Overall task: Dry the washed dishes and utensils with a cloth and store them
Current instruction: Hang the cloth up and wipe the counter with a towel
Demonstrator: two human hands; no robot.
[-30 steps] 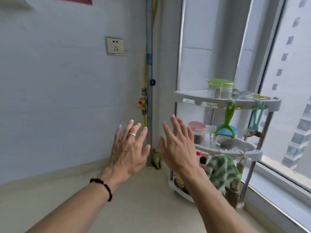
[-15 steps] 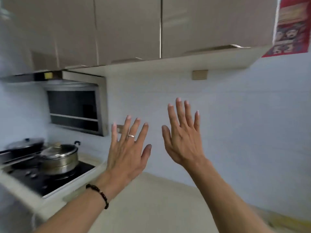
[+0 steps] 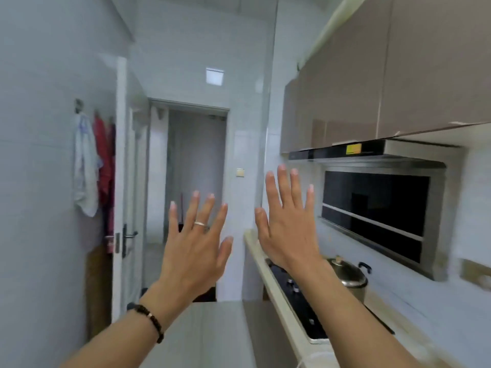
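A: Where are the washed dishes and the drying cloth?

B: No washed dishes or utensils show in this view. The nearest candidates for a cloth are the white cloth (image 3: 84, 166) and the red cloth (image 3: 104, 166), hanging from hooks on the tiled wall far left, just beside the door (image 3: 121, 181). Whether either is the drying cloth, I cannot tell

A: And the hands?

B: Both are raised in front of the person, backs to the camera, touching nothing. The left hand (image 3: 195, 251) has its fingers spread wide, a ring on one; the right hand (image 3: 288, 229) sits slightly higher, fingers straight and a little apart. Held up empty like that, I'd judge no task step has begun

A: What lies past them?

B: To the right, the counter edge (image 3: 255, 251) runs away from the viewer, with the black hob (image 3: 295, 301) set into it and a lidded steel pot (image 3: 348, 274) toward the wall. The range hood (image 3: 372, 203) and wall cabinets (image 3: 372, 83) overhang that side

A: Room to move?

B: The open floor forms a narrow lane between counter and left wall, leading to the doorway (image 3: 196, 181). Reaching the hanging cloths means crossing leftward, clear of the counter edge
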